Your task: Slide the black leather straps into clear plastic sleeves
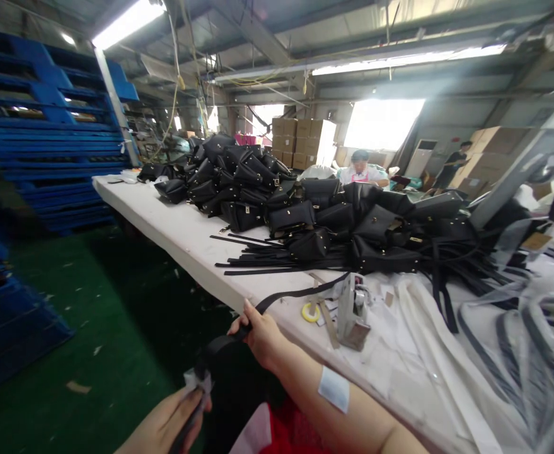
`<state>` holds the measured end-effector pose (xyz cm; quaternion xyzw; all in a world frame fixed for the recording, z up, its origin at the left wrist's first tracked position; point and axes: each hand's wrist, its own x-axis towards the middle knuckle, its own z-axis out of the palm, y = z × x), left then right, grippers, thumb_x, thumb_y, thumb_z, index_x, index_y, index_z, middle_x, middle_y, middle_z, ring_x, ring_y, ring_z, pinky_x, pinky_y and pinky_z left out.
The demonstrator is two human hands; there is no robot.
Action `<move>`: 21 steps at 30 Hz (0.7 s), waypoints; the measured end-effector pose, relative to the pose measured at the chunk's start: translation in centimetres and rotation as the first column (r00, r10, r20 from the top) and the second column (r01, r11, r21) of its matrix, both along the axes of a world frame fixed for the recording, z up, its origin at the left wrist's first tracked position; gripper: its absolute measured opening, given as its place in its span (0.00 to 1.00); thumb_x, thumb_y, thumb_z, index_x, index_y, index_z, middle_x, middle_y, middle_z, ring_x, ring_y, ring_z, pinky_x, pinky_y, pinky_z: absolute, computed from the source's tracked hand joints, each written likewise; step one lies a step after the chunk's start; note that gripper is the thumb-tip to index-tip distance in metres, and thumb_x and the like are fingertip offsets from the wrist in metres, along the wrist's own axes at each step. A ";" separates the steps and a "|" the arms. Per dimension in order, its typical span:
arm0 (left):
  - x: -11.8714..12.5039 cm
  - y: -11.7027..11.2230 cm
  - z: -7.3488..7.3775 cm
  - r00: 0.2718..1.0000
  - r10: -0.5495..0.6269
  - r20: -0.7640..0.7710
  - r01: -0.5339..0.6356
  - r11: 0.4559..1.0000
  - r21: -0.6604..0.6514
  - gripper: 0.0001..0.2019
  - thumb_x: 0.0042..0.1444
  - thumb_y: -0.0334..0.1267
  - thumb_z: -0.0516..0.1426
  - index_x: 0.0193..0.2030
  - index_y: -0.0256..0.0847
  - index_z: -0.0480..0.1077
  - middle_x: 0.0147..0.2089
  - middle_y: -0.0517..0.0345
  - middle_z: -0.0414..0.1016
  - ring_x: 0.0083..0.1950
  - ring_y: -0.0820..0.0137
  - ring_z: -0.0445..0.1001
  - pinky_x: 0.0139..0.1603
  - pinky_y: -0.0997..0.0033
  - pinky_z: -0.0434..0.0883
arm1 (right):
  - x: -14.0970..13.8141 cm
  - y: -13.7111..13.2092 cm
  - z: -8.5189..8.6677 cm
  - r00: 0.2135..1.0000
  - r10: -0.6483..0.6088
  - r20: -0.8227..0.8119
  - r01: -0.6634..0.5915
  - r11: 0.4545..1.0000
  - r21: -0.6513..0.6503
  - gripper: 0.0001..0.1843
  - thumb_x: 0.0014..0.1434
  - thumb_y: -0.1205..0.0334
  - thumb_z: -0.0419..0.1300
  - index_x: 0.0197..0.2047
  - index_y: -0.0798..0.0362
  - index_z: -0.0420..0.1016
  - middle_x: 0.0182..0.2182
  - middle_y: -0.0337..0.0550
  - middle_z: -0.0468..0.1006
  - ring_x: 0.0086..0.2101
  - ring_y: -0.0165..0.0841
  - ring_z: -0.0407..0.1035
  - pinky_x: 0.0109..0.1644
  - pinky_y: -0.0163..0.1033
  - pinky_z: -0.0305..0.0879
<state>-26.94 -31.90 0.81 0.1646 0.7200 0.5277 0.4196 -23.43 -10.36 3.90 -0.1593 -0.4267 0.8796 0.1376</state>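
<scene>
A long black strap [286, 295] runs from the table edge down toward my lap. My right hand [261, 335] pinches it between thumb and fingers just off the table's near edge. Lower down, my left hand [175, 413] is closed around the same strap, with a crumpled translucent wrap [198, 381] between its fingers and the strap. The strap's upper end passes behind a metal tape dispenser [353, 315]. Beside the dispenser lies a yellow tape roll [311, 312].
Black handbags [243, 170] are heaped along the white table [163, 227], with several flat black straps [258, 261] before them. Plastic-wrapped strips [517, 353] cover the right side. Blue pallets [45, 126] stand left over the green floor [92, 302]. A person [360, 169] sits across the table.
</scene>
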 end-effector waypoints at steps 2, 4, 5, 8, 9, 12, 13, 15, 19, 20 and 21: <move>0.4 1.4 -0.1 0.999 -0.053 -0.012 0.052 0.998 -0.017 0.40 0.38 0.78 0.55 0.37 0.39 0.74 0.19 0.62 0.67 0.17 0.75 0.63 0.16 0.79 0.62 | 0.6 0.7 0.9 1.000 0.007 -0.030 -0.008 1.000 -0.030 0.28 0.52 0.35 0.64 0.23 0.51 0.62 0.17 0.36 0.69 0.24 0.31 0.68 0.34 0.37 0.64; 0.7 2.4 -0.2 0.992 -0.125 0.000 0.125 0.992 -0.027 0.40 0.38 0.78 0.55 0.36 0.39 0.74 0.18 0.62 0.67 0.17 0.75 0.63 0.16 0.79 0.62 | 0.9 1.7 2.0 0.999 0.013 -0.053 -0.013 1.000 -0.016 0.26 0.54 0.37 0.63 0.25 0.51 0.63 0.14 0.33 0.65 0.22 0.31 0.68 0.32 0.36 0.63; 0.8 2.7 -0.3 0.989 -0.150 0.005 0.150 0.989 -0.016 0.39 0.39 0.78 0.55 0.35 0.39 0.74 0.18 0.62 0.67 0.17 0.74 0.64 0.16 0.78 0.63 | 1.0 2.1 2.6 0.999 0.008 -0.053 -0.007 1.000 0.016 0.26 0.55 0.37 0.62 0.26 0.51 0.63 0.13 0.31 0.63 0.21 0.31 0.67 0.31 0.35 0.63; 1.3 3.7 0.1 0.988 -0.156 0.010 0.155 0.986 0.063 0.37 0.43 0.77 0.54 0.35 0.39 0.73 0.19 0.61 0.68 0.18 0.72 0.65 0.17 0.76 0.65 | 0.5 2.8 3.3 0.999 -0.019 -0.047 0.026 0.987 0.162 0.25 0.56 0.38 0.61 0.26 0.52 0.65 0.11 0.31 0.64 0.19 0.30 0.66 0.29 0.35 0.63; 1.6 4.1 0.5 0.991 -0.131 0.005 0.130 0.987 0.092 0.36 0.44 0.75 0.55 0.37 0.40 0.72 0.20 0.61 0.69 0.18 0.72 0.66 0.18 0.75 0.66 | 0.3 2.7 3.2 0.999 -0.020 -0.046 0.029 0.978 0.205 0.25 0.57 0.38 0.60 0.26 0.52 0.65 0.12 0.32 0.65 0.19 0.30 0.67 0.29 0.35 0.64; 2.2 5.5 2.0 0.999 -0.034 -0.039 0.041 0.984 0.174 0.32 0.49 0.71 0.55 0.38 0.40 0.71 0.21 0.61 0.70 0.20 0.70 0.68 0.20 0.73 0.68 | -0.4 1.5 2.2 0.997 0.076 -0.015 -0.069 0.956 0.285 0.24 0.59 0.40 0.58 0.28 0.54 0.67 0.15 0.34 0.70 0.19 0.29 0.67 0.29 0.35 0.66; 2.4 6.0 2.4 0.998 -0.015 -0.069 0.028 0.980 0.195 0.30 0.51 0.70 0.55 0.36 0.41 0.70 0.20 0.61 0.70 0.20 0.69 0.69 0.21 0.73 0.69 | -0.5 1.1 1.8 0.991 0.136 0.006 -0.131 0.943 0.306 0.23 0.60 0.40 0.58 0.29 0.54 0.69 0.16 0.34 0.70 0.18 0.28 0.66 0.27 0.34 0.65; 2.3 6.9 2.8 0.990 0.003 -0.138 0.027 0.975 0.220 0.28 0.52 0.69 0.54 0.31 0.41 0.69 0.19 0.61 0.69 0.19 0.69 0.68 0.21 0.72 0.68 | -0.6 0.6 1.1 0.966 0.256 0.044 -0.255 0.902 0.349 0.23 0.61 0.41 0.57 0.32 0.54 0.71 0.18 0.34 0.71 0.18 0.27 0.64 0.24 0.32 0.61; 1.1 7.3 2.6 0.980 0.097 -0.175 -0.055 0.972 0.229 0.28 0.51 0.68 0.56 0.34 0.41 0.69 0.17 0.64 0.66 0.18 0.71 0.64 0.18 0.73 0.65 | 0.1 3.2 0.2 0.943 0.311 0.120 -0.327 0.794 0.512 0.26 0.67 0.42 0.50 0.44 0.56 0.76 0.34 0.43 0.80 0.31 0.30 0.73 0.35 0.34 0.69; 0.7 7.1 2.5 0.980 0.123 -0.160 -0.085 0.970 0.227 0.29 0.50 0.69 0.56 0.36 0.41 0.69 0.17 0.65 0.66 0.18 0.71 0.64 0.19 0.73 0.65 | 0.5 4.6 0.1 0.946 0.260 0.193 -0.323 0.714 0.621 0.27 0.69 0.43 0.46 0.48 0.56 0.76 0.41 0.46 0.81 0.37 0.31 0.75 0.40 0.35 0.70; 0.3 6.9 2.4 0.979 0.146 -0.143 -0.111 0.968 0.226 0.30 0.49 0.69 0.57 0.37 0.41 0.70 0.17 0.65 0.65 0.19 0.70 0.64 0.19 0.73 0.65 | 1.0 6.2 -0.1 0.945 0.170 0.281 -0.326 0.588 0.740 0.28 0.70 0.44 0.44 0.52 0.55 0.75 0.46 0.47 0.80 0.42 0.32 0.75 0.45 0.35 0.70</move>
